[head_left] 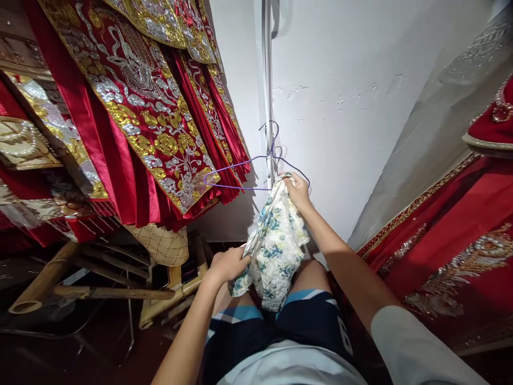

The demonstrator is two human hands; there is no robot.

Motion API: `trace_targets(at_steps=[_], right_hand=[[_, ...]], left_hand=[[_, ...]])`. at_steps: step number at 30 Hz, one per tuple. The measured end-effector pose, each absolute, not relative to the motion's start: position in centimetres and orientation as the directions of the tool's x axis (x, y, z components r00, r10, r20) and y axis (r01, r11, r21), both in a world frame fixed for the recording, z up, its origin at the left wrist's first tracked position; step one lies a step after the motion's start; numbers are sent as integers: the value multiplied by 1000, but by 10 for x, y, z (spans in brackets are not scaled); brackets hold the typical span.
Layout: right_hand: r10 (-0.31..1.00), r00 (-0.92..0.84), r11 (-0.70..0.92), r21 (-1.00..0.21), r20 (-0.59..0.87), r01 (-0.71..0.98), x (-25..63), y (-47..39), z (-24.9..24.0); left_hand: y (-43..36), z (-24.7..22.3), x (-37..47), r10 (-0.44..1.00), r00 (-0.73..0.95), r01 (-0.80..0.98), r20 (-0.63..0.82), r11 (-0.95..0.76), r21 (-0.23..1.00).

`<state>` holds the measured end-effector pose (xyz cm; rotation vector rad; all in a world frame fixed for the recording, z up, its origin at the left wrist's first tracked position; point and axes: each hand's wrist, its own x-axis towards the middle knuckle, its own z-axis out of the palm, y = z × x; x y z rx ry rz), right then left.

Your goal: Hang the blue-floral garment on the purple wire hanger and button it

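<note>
A white cloth with blue and green flowers [276,254] hangs bunched between my hands, over my lap. My right hand [297,191] grips its upper end, right by the purple wire hanger [250,188]. Lower down on the left, my left hand [232,263] is closed on the cloth's side edge. The hanger hangs by its hook at a narrow white vertical strip [265,80] on the wall. Its right part passes behind the cloth and my right hand, so whether the cloth touches it is hard to tell.
Red garments with gold and silver embroidery [160,123] hang at the left. More red embroidered fabric [473,214] is at the right. Bamboo poles [116,293] stand at the lower left. A white wall [328,96] is in front.
</note>
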<state>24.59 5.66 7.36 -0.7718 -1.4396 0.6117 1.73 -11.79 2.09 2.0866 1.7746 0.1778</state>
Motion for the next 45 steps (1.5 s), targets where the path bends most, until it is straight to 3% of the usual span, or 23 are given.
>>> trace_targets(at_steps=[3, 5, 7, 12, 17, 21, 26, 28, 32, 34, 36, 39, 42, 45], right_hand=[[858, -76, 514, -843, 508, 158, 237, 71, 55], [865, -146, 501, -849, 481, 170, 241, 68, 46], [861, -171, 507, -842, 480, 187, 253, 59, 42], [866, -116, 499, -822, 487, 273, 296, 27, 49], [876, -149, 483, -825, 459, 293, 301, 1, 65], [836, -247, 548, -779, 491, 304, 291, -21, 75], [761, -306, 649, -676, 572, 349, 309, -57, 86], [768, -220, 632, -656, 601, 413, 326, -63, 90], [759, 113, 492, -680, 641, 544, 364, -50, 105], [793, 151, 433, -720, 590, 542, 380, -43, 116], [879, 55, 398, -791, 474, 464, 389, -41, 127], [931, -82, 366, -903, 357, 225, 385, -41, 145], [899, -33, 437, -899, 437, 18, 364, -28, 158], [848, -11, 529, -847, 529, 44, 339, -15, 153]], left_hand=[[-110, 39, 2, 971, 95, 983, -220, -56, 175], [-106, 51, -10, 979, 70, 992, -191, -49, 116], [-102, 65, -23, 992, 105, 987, -67, -96, 127], [-88, 107, -38, 903, 110, 951, 416, -217, 219], [-59, 143, -14, 768, 147, 904, 623, -361, 232], [-31, 155, 16, 687, 297, 799, 663, -559, 223], [-7, 153, 17, 670, 293, 763, 682, -594, 256], [-2, 152, 9, 658, 297, 791, 692, -576, 208], [3, 154, 1, 618, 331, 805, 713, -580, 129], [4, 154, 0, 597, 333, 798, 730, -591, 119], [5, 152, -2, 590, 268, 803, 762, -574, 161], [6, 145, -6, 658, 80, 790, 749, -500, 355], [6, 139, -5, 757, -18, 715, 654, -447, 538], [6, 137, 6, 753, 18, 669, 658, -498, 551]])
